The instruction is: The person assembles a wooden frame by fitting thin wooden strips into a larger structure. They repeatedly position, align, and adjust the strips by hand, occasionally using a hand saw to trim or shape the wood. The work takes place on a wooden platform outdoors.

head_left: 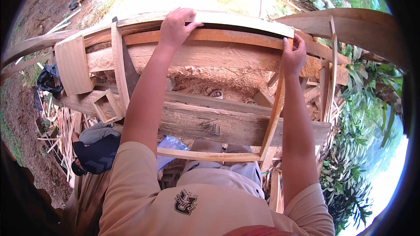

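Observation:
Stretched far forward, my left hand [176, 25] grips the top edge of a long pale wooden board [236, 21], its thumb lying along the near side. My right hand [294, 54] is closed around the board's right end, where it meets an upright-looking slat [276, 109] at a corner. That slat runs back toward my body and joins a near slat [210, 156] in front of my waist, so the pieces form a frame. Just behind the board's near edge lies an orange-toned wooden strip [218, 35]. The fingertips of both hands are partly hidden behind the wood.
A thick beam [210, 126] crosses below my arms, with sawdust [236, 81] beyond it. A wide short board [74, 66] and a small wooden box frame [107, 106] stand left. Another person [97, 153] is low at left, near scrap strips [65, 137]. Plants [350, 157] grow at right.

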`<state>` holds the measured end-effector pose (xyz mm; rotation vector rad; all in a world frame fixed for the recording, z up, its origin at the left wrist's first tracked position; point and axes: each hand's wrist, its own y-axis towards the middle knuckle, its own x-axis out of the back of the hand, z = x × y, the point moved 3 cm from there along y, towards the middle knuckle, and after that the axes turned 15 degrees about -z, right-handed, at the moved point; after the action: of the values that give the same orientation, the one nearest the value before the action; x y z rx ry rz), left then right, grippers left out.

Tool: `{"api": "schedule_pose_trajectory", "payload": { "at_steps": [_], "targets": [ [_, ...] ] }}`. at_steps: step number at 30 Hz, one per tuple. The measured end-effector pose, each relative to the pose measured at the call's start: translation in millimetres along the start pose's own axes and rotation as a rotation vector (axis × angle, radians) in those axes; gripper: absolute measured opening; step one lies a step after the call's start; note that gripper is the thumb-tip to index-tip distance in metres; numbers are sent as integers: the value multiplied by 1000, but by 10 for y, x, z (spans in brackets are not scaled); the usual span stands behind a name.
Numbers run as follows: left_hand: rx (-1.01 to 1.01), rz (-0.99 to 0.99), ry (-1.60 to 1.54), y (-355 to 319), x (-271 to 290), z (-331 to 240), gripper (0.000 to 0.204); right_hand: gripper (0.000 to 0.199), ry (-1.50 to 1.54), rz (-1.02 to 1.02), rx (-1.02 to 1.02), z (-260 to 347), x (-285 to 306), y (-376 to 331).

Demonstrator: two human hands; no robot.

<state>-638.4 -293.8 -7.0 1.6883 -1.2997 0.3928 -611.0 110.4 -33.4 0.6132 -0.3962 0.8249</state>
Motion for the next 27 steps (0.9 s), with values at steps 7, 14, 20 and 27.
{"api": "schedule_pose_trajectory", "payload": {
  "at_steps": [7, 14, 20, 27],
  "targets": [
    [-40, 94, 102, -42, -43, 40, 34, 51, -140, 158, -7, 315, 1291, -908],
    [-91, 127, 126, 0, 38, 44, 79, 48, -382, 331, -18, -34, 3372, -2305],
    [-137, -370, 64, -433, 640, -671, 55, 35, -469, 359, 81, 263, 3778, -2610],
    [256, -126, -32, -1824, 1028, -891, 40, 11, -41, 734, -95, 862, 2134, -2918]
  ]
}}
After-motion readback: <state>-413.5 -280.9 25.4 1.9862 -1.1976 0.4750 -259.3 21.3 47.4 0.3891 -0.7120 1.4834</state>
